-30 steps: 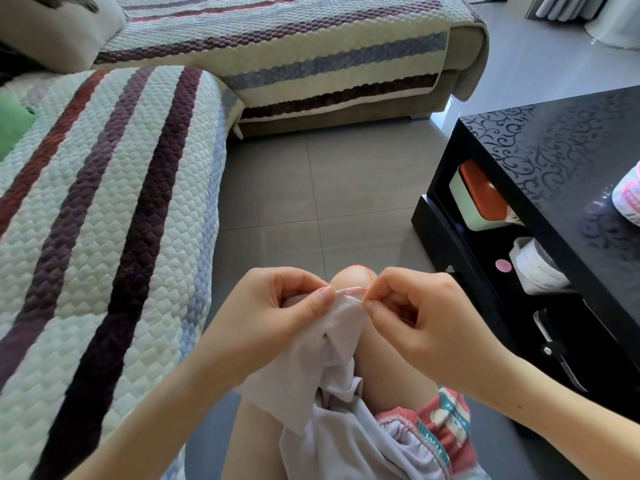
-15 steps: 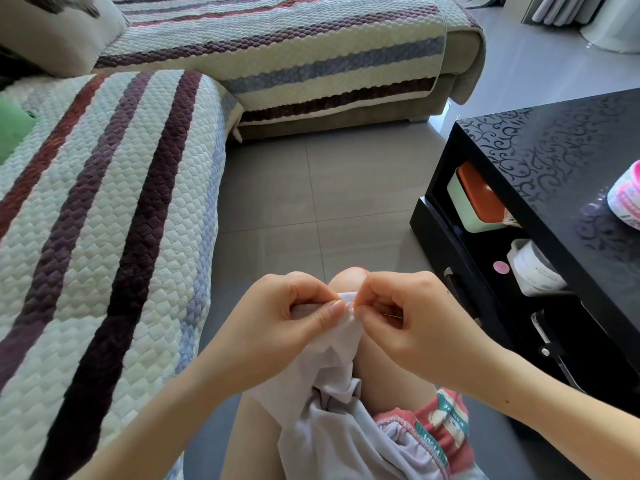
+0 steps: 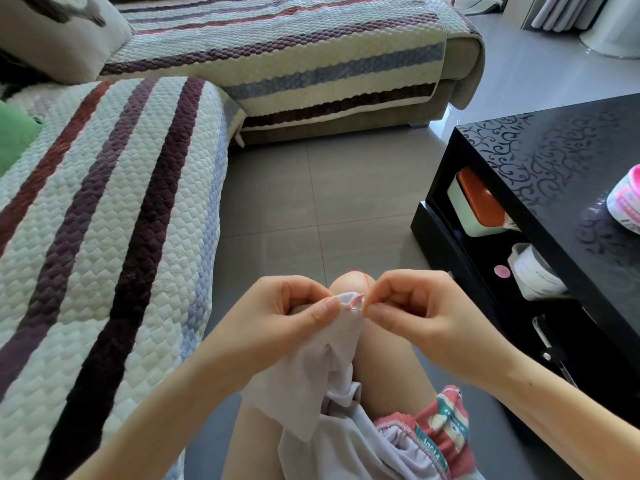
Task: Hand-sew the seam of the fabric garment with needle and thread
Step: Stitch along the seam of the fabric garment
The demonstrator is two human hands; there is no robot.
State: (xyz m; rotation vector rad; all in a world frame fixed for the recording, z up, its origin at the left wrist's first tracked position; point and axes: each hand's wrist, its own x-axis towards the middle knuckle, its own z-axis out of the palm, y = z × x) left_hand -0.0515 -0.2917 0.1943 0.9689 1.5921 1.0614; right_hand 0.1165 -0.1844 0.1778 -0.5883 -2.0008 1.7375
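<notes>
Two hands meet at the edge of a pale garment [image 3: 332, 344] bunched over a knee [image 3: 348, 284]. Left hand [image 3: 277, 317] pinches the seam. Right hand [image 3: 415, 313] pinches just beside it, probably on the needle, which is hidden between the fingertips. Red thread [image 3: 366, 284] loops above. The step calls for a taut seam and an even, gentle pull, so nothing puckers. Lettering on a waistband [image 3: 440, 445] and on a tub [image 3: 625, 206] on the table [image 3: 554, 161] is unreadable.

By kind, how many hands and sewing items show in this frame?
Hands: 2 (left hand, right hand)
Garment: 1
Thread: 1, red
Needle: 0 that can be made out
Total: 4
</notes>
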